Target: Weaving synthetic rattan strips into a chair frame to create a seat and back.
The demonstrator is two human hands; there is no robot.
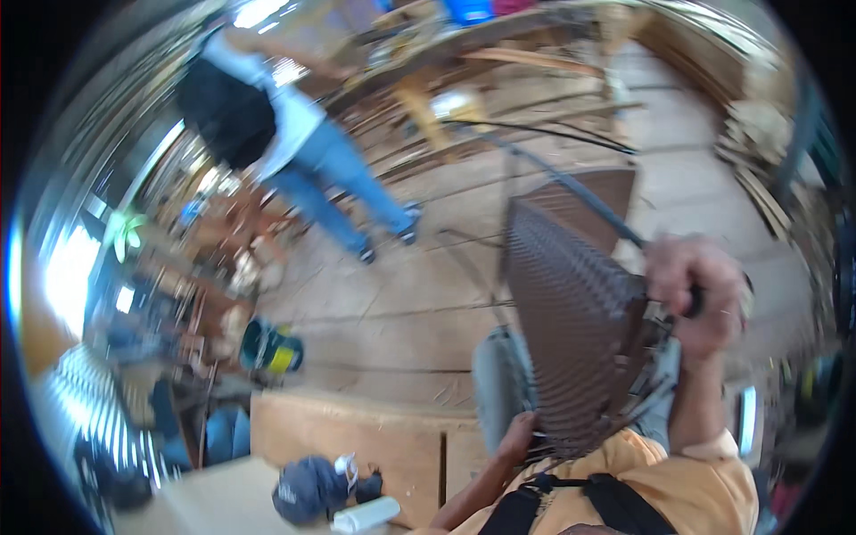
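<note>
A brown woven chair (575, 303) with a thin dark metal frame is tilted up in front of my body, its legs reaching away across the floor. My right hand (697, 290) is closed around the frame at the chair's right side, blurred by motion; a dark end shows beside the fingers. Low on the left, my left hand (519, 437) grips the woven edge close to my lap, its fingers partly hidden behind the chair. Some underside parts near my right forearm are too blurred to make out.
At my left stands a wooden table (339, 428) with a dark blue cap (308, 490) and a white cylinder (366, 515). A green bucket (270, 348) is on the floor. Another person (303, 134) stands by a long workbench (419, 45). Wood pieces (758, 196) lie at the right.
</note>
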